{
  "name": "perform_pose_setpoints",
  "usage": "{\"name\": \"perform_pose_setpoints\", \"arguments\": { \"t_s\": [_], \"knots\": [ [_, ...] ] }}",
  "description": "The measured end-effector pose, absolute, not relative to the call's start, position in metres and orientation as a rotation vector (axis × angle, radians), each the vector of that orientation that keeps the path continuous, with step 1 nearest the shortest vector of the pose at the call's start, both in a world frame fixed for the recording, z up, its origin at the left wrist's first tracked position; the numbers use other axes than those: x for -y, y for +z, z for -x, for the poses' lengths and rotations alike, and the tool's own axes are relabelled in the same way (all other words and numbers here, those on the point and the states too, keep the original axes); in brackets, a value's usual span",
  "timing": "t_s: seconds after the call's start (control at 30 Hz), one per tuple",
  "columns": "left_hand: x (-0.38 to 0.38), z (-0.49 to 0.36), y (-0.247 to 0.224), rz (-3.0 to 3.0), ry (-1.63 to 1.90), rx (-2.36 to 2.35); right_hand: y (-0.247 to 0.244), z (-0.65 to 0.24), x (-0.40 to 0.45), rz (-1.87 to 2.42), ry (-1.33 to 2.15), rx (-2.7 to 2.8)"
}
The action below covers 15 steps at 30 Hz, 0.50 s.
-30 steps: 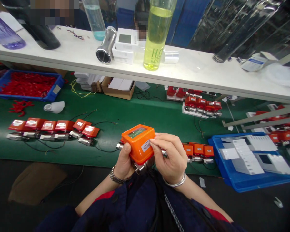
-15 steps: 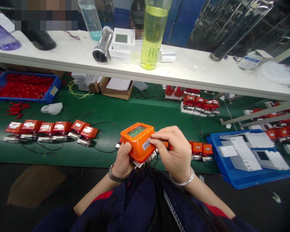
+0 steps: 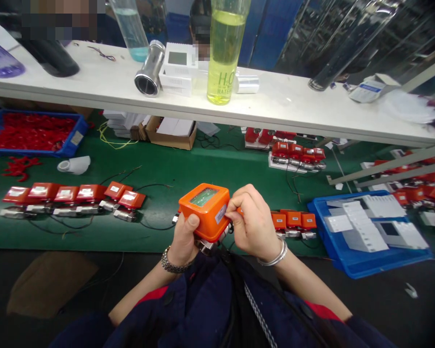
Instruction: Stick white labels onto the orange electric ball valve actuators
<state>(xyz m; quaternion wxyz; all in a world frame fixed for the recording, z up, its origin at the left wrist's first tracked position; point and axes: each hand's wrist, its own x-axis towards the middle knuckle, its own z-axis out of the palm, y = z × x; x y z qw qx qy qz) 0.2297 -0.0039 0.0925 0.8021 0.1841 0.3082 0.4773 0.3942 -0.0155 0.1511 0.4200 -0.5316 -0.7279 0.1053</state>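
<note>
In front of my chest, my left hand [image 3: 184, 237] is closed around an orange motorized valve [image 3: 212, 227], thumb on the near-left side of its housing. The housing has a clear window with a green circuit board or display on top, and metal fittings show beneath. A small white label [image 3: 221, 214] lies on its right-hand side. My right hand [image 3: 253, 222] is at that side, its thumb and index finger pinched together by the label's right edge. Whatever those fingertips pinch, if anything, is too small to make out.
Rows of similar red-orange valves [image 3: 67, 194] with wires stand on the green bench [image 3: 188, 166]. At right is a blue tray [image 3: 348, 256] of white boxes; at left, a blue bin [image 3: 67, 150] of red parts. A white shelf [image 3: 275, 108] with bottles crosses above.
My right hand's fingers have slid from the label's face towards its right edge and curled in more. The left hand keeps its hold on the valve. The view has shifted slightly.
</note>
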Motion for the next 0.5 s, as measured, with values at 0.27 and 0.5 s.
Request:
{"name": "perform_pose_setpoints", "arguments": {
  "t_s": [0.27, 0.5],
  "knots": [
    [-0.002, -0.229, 0.105, -0.475, 1.06, -0.66, 0.155, -0.389, 0.018, 1.288, 0.28, 1.704],
    [0.0, -0.227, 0.1, -0.474, 1.046, -0.704, 0.159, -0.392, 0.015, 1.289, 0.299, 1.723]
  ]
}}
